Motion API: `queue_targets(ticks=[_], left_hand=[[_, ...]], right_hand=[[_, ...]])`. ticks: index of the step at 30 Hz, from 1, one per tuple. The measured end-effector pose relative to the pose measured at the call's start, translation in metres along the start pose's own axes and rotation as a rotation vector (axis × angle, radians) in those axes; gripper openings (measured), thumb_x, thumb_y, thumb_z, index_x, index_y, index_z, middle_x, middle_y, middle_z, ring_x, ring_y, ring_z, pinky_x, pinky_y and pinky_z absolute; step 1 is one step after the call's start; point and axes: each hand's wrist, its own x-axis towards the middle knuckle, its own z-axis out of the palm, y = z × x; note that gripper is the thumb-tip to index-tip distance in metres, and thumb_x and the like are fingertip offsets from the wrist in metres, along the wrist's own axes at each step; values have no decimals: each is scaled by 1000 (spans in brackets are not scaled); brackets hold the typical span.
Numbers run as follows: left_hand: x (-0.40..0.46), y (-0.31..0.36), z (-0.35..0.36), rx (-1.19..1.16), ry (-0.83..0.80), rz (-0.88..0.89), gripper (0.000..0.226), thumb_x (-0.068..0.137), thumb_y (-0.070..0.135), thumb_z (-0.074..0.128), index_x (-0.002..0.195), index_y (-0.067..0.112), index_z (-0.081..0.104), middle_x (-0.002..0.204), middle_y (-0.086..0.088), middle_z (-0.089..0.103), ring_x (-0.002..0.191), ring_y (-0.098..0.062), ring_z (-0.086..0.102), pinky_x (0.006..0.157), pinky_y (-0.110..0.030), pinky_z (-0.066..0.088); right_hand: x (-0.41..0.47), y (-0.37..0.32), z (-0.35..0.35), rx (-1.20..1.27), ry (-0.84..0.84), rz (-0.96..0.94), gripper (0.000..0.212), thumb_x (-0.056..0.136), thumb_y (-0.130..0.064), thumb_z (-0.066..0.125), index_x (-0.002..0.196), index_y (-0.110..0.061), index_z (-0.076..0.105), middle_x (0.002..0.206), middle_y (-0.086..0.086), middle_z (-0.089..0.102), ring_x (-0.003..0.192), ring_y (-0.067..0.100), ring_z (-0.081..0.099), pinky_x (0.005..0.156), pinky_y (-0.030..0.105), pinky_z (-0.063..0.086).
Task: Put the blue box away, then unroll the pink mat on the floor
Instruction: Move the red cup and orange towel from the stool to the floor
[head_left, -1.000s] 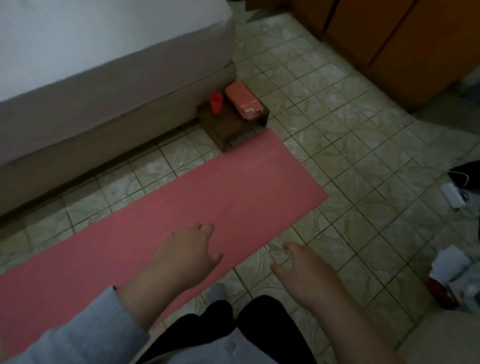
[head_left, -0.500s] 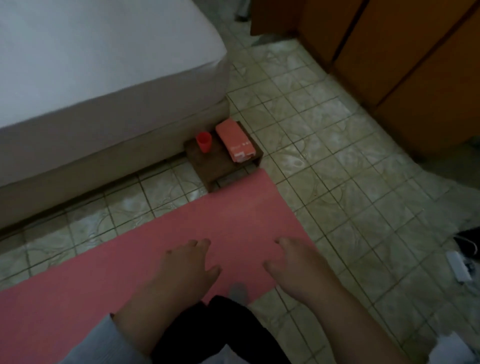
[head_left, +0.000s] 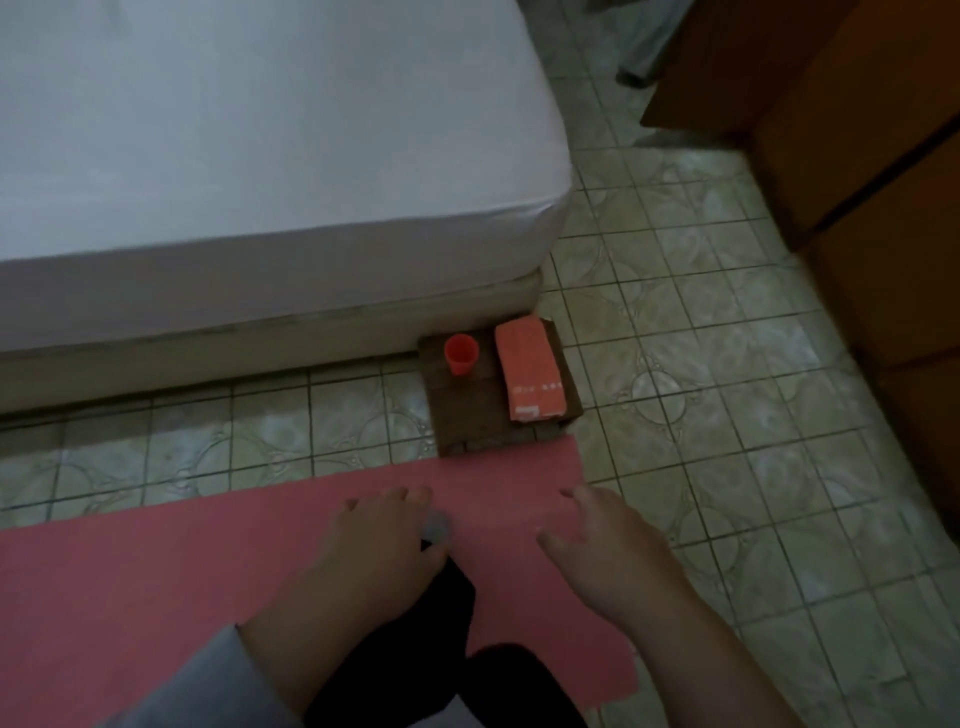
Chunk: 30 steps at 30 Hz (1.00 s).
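Flat pink foam mat (head_left: 208, 582) lay unrolled on tiled floor (head_left: 727, 441), long axis left-right | I noted left hand (head_left: 384, 540) and right hand (head_left: 613, 551) apart, empty, fingers spread over its right end; right nearer the edge | blue box unseen.

head view, looking steeply down, close

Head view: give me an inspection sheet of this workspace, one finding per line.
Surface: tiled floor, pale patterned tiles.
Job's things: pink mat lies unrolled and flat; blue box not seen.
Clutter: low wooden stool at the mat's far corner, carrying a red cup and a pink packet.
Grips: left hand and right hand open, fingers spread, over the mat, holding nothing.
Cables: nothing seen.
Surroundings: bed behind; wooden cabinets to the right.
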Motion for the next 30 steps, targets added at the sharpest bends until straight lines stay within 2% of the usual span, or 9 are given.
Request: queue_targets(ticks=[3,7,11,15,19,23,26,30], left_hand=[[46,18,-24,-1,9,-21,57,90,47,42,140,22,33,142,-2,45,129,-22,45,107,-38,30],[99,41,-31,-38,28,-73,60,89,48,45,141,22,32,141,-3,45,128,-23,46,106,-38,32],[143,56,-8,-180,61,-147,63,88,46,47,144,22,29,143,-4,44,129,-22,43,108,-38,34],[199,55,25,-331,127,-199,66,89,40,51,146,20,25,148,-5,37,134,-23,37,111,-39,32],[263,38,68,-454,239,-196,71,87,34,57,148,19,24,146,-7,38,133,-23,38,108,-35,32],[341,3,120,-451,374,-203,78,84,34,62,148,18,21,144,-8,39,132,-23,38,108,-35,32],[406,-28,162,-468,464,-184,88,81,35,67,149,18,15,147,-10,35,135,-24,36,110,-35,30],[494,-67,204,-639,596,-103,113,67,39,79,151,22,4,155,-7,27,142,-20,29,116,-41,29]], right_hand=[[38,11,-15,12,-24,1,60,87,-48,52,141,-23,40,142,0,47,128,21,46,105,37,37],[91,35,-26,7,-52,-29,62,87,-44,52,142,-20,37,142,4,46,127,22,47,103,36,39],[148,58,-33,48,-45,-89,66,87,-37,54,146,-23,30,146,3,40,130,22,43,109,39,35],[220,82,-19,88,-17,-167,64,85,-33,60,143,-25,34,143,2,42,125,21,47,104,37,40],[300,101,9,92,1,-191,59,88,-34,59,142,-23,38,141,2,43,125,19,46,100,33,40],[395,116,52,91,29,-248,63,82,-42,60,140,-30,41,138,2,46,118,19,53,98,38,47],[465,128,84,77,111,-244,68,84,-37,63,145,-28,34,147,11,35,126,27,48,104,40,42],[547,147,120,144,167,-238,83,78,-48,67,148,-38,23,154,9,24,131,29,45,104,39,41]])
